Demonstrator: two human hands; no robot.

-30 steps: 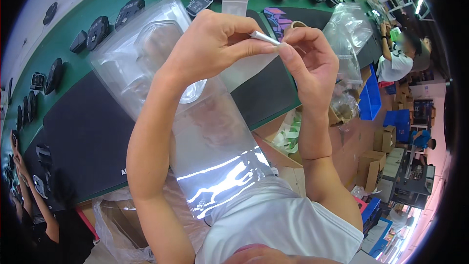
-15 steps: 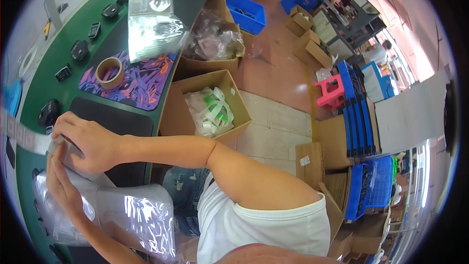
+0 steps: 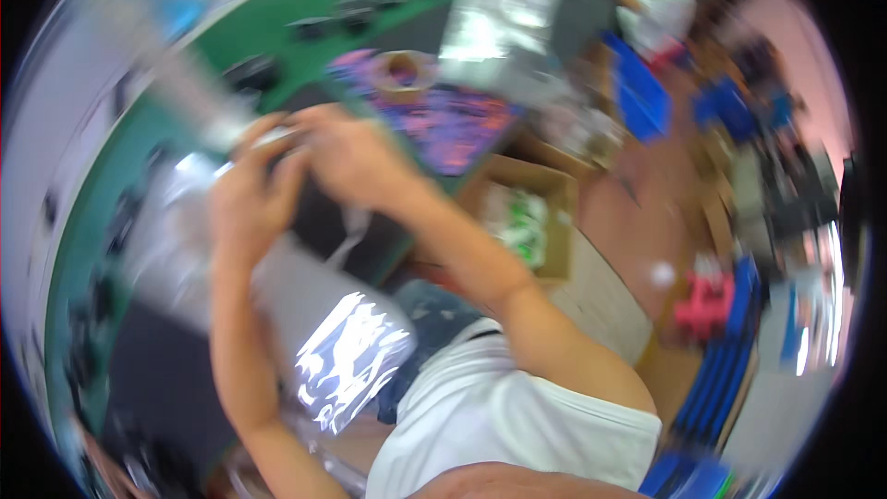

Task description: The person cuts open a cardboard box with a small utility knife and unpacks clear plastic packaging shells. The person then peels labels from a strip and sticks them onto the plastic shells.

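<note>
My left hand (image 3: 249,199) and my right hand (image 3: 356,157) meet over the workbench, fingers bent together around something small and pale that blur keeps me from making out. A pale strip (image 3: 185,88) runs from the upper left down to my left hand's fingertips. Below my right hand hangs a thin whitish strip (image 3: 351,236). Clear plastic bags (image 3: 356,360) lie by my left forearm, reaching over the bench's near edge toward my lap. Beneath my right hand is a black mat (image 3: 323,217).
A roll of brown tape (image 3: 405,71) rests on a patterned purple mat (image 3: 453,129). Beyond it lies a stack of clear bags (image 3: 504,18). Small black devices (image 3: 356,9) line the green bench. Right of it stand an open cardboard box (image 3: 559,231), a blue bin (image 3: 637,92) and a pink stool (image 3: 704,305).
My view has swung left, so the scene shifts right and blurs. Both hands remain together. A thin whitish strip now shows under my right hand.
</note>
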